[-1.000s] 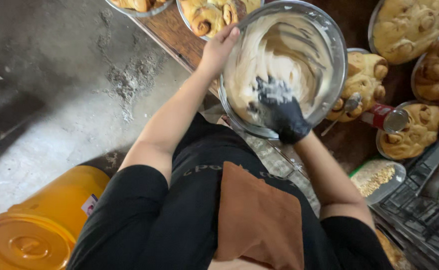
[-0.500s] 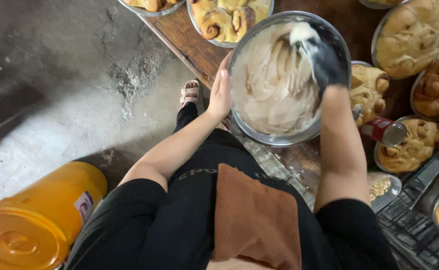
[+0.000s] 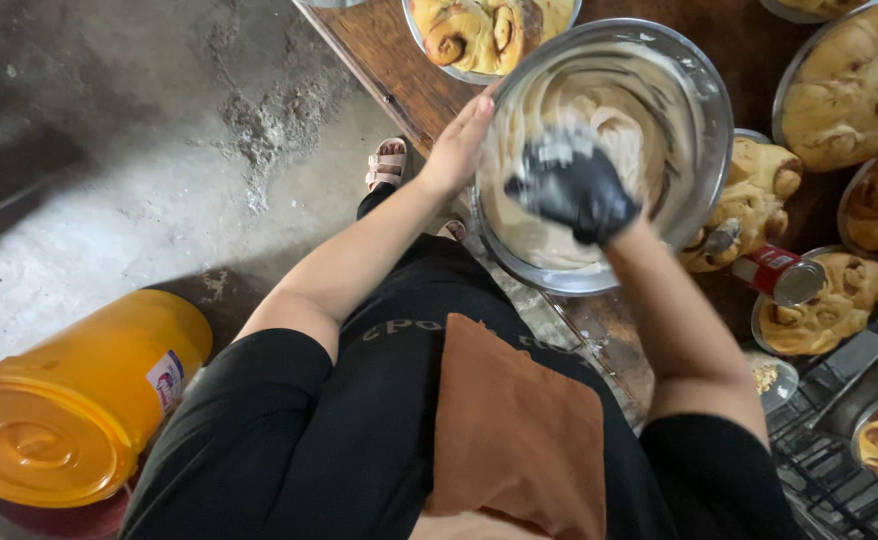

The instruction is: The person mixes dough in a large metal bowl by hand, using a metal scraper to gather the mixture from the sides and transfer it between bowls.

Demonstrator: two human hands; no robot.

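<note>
Left hand (image 3: 456, 152) fingers flat on steel bowl (image 3: 704, 130) rim; gloved right hand (image 3: 571, 185) fingers curled in cream (image 3: 549, 110). Advise steadying the bowl, sweeping its wall.

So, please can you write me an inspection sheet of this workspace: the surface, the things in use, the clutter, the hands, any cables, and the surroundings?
Surface: dark wooden table, worn, crowded with pans.
Job's things: steel mixing bowl at the table edge, holding pale creamy mixture.
Clutter: round pans of baked rolls beside and behind the bowl; a red can lying on its side; a wire rack lower right.
Hands: left hand bare, flat against the bowl's outer rim; right hand in a black glove smeared with mixture, inside the bowl.
Cables: nothing seen.
Surroundings: grey concrete floor; orange lidded tub lying on its side on the floor.
</note>
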